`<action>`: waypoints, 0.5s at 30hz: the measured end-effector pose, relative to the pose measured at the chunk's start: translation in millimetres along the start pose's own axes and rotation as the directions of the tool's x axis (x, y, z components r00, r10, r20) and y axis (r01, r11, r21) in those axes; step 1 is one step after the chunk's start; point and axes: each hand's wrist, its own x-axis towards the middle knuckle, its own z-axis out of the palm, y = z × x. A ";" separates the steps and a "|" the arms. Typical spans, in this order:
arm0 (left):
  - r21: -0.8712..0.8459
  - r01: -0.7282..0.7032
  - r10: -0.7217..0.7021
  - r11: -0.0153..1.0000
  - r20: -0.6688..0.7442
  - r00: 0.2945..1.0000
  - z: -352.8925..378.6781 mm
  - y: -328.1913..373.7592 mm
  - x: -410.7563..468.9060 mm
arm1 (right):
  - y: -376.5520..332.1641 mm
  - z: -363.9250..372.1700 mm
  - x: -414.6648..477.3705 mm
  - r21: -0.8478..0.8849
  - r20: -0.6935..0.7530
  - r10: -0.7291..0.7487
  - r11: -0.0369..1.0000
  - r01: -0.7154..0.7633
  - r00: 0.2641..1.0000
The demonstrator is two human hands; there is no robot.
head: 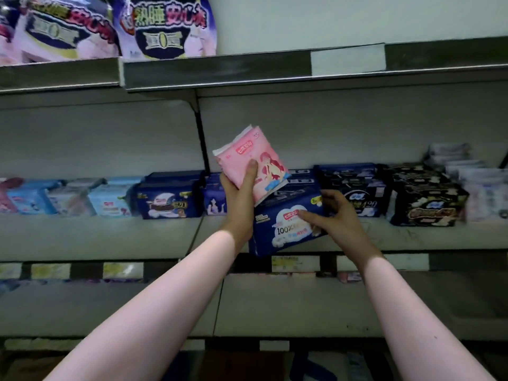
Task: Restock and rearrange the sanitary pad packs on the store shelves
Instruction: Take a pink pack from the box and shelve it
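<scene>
Closest to you, your left hand [239,195] grips a flat pink soft-plastic pad pack [255,160]. Your thumb is pressed across its printed face and the other fingers are wrapped behind, so it stands tilted with its top leaning toward 11 o'clock. At 4 o'clock from it, your right hand [339,215] holds a navy blue soft-plastic pad pack with a white cloud print [286,229], thumb on the front and fingers curled round its right end. The pink pack's lower corner overlaps the navy one's top edge; I cannot tell whether they touch. The navy pack is slanted, and its left end dips past the front lip of the grey metal middle shelf [412,239].

The step in hand looks like seating the navy pack in the row. Level it first, then slide it straight back toward 12 o'clock, face forward, to join the similar navy packs just behind it. These lie between the dark blue packs [167,200] at 9 o'clock and the black packs [423,200] at 3 o'clock. Keep the pink pack lifted clear so it doesn't snag. It probably belongs with the paler packs [110,196] farther toward 9 o'clock.

Farthest off, at 11 o'clock, large purple bags [165,23] sit on the upper grey shelf [220,70].
</scene>
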 end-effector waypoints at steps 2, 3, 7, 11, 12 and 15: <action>-0.006 0.019 -0.018 1.000 0.060 0.998 6.2 -5.2 8.6 | 1.9 -3.2 -0.3 0.055 -0.011 0.011 0.998 -0.010 1.000; -0.004 0.011 -0.011 1.000 0.071 0.997 8.2 -6.3 10.2 | 2.1 -3.5 -1.3 0.084 -0.003 0.004 0.996 -0.004 1.000; 0.020 -0.008 0.006 1.000 0.110 0.994 17.6 -17.8 19.2 | 8.5 -7.8 2.3 0.082 -0.010 -0.012 0.997 0.012 1.000; 0.004 -0.011 0.011 1.000 0.111 0.994 21.0 -23.5 24.8 | 20.4 -8.4 4.5 0.052 -0.085 -0.011 0.999 0.016 0.996; -0.025 -0.005 0.007 1.000 0.097 0.995 21.3 -23.8 28.8 | 22.6 -9.6 5.7 0.056 -0.113 -0.013 0.998 0.020 0.994; -0.118 0.056 -0.054 0.991 0.022 0.998 14.0 -24.8 38.9 | 32.2 -17.0 7.4 0.090 -0.177 0.002 0.996 0.014 0.984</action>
